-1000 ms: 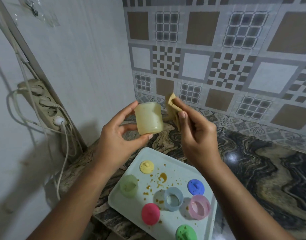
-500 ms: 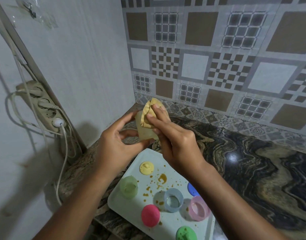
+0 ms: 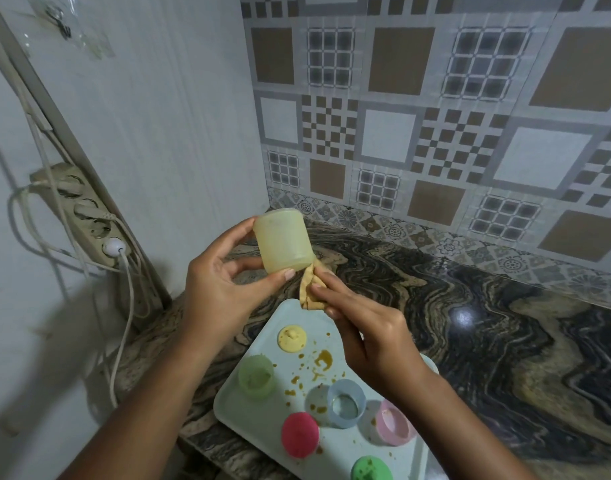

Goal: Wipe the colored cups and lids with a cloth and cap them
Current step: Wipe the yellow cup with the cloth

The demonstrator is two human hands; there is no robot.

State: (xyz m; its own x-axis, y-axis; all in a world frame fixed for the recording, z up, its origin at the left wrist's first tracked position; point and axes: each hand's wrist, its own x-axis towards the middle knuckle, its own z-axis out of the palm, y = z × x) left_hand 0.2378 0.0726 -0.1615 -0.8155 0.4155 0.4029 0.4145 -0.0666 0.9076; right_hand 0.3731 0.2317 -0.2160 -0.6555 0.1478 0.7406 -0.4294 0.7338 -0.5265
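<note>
The yellow cup [image 3: 283, 242] is held tilted above the desk [image 3: 470, 323] by the left hand [image 3: 221, 289], fingers [image 3: 235, 234] curled round its wall; the cloth [image 3: 309, 293] is pinched in the right hand [image 3: 370, 337], touching its lower end; light, stiff, likely slippery plastic is judged, best gripped by the sides.

Four cups [image 3: 283, 240] [image 3: 255, 375] [image 3: 346, 403] [image 3: 396, 422], three lids [image 3: 292, 337] [image 3: 300, 434] [image 3: 371, 470], one cloth [image 3: 311, 292], one tray [image 3: 241, 410].

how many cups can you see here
4: a yellow cup held in the left hand; on the tray, a green cup at left, a blue cup in the middle, a pink cup right of it. The right arm may hide others.
</note>
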